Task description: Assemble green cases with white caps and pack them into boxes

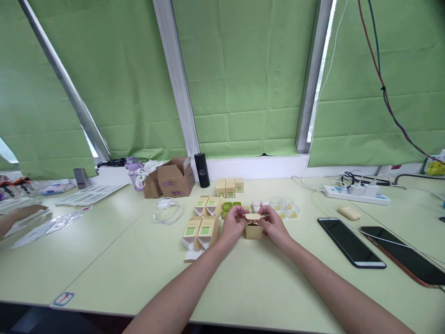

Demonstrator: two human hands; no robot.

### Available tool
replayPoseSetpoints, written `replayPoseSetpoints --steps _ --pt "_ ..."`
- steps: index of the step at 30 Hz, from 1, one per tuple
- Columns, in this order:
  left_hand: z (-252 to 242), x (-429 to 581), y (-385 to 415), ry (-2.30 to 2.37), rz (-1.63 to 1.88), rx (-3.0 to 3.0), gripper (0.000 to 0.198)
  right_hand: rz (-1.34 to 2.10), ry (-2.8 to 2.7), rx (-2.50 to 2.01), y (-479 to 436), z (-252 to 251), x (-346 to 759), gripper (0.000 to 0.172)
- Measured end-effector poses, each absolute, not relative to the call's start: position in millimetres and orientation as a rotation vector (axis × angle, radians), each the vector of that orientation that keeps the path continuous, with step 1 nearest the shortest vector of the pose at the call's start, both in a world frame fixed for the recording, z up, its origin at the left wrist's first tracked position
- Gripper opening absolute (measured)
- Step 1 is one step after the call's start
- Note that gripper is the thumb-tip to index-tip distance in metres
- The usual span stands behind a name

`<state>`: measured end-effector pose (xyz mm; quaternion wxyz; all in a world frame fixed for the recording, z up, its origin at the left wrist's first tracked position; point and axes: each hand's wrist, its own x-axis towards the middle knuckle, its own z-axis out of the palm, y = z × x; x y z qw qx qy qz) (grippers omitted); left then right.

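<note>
A small tan cardboard box [253, 232] stands on the table between my hands, its top flaps up. My left hand [235, 224] pinches the flaps from the left, and my right hand [274, 226] grips them from the right. Left of the box are several similar tan boxes with green labels [205, 230], their white inner flaps spread at the near end. Just behind my hands sit a green compartment tray [227, 207], small pale pink items [260, 205] and a clear tray [288, 207] with yellow pieces. Farther back stand a few closed tan boxes [230, 187].
A black cylinder [201, 170], a brown carton [176, 178] and a purple bottle [134, 172] stand at the back. A coiled white charger [168, 210] lies left. Right are two phones [351, 242], [406, 254], a cream case [349, 213] and a power strip [358, 194]. Another person's hand [21, 215] rests far left.
</note>
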<state>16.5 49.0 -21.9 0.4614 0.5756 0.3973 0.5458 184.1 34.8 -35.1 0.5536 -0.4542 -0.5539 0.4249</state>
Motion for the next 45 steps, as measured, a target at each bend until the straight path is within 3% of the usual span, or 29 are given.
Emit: replayPoseSetpoints --steps 12,31,45 --pt "-10.6 11.5 36.4 0.935 1.379 1.429 0.009 1.073 -1.256 -1.082 33.2 -34.0 181.8 0.031" --pt "0.9 7.6 24.0 0.944 1.41 1.787 0.01 1.135 -1.187 -0.978 29.5 -30.0 185.1 0.026" --pt "5.1 8.4 16.9 1.043 1.404 2.012 0.019 0.504 -1.601 -0.927 14.2 -18.5 190.5 0.01"
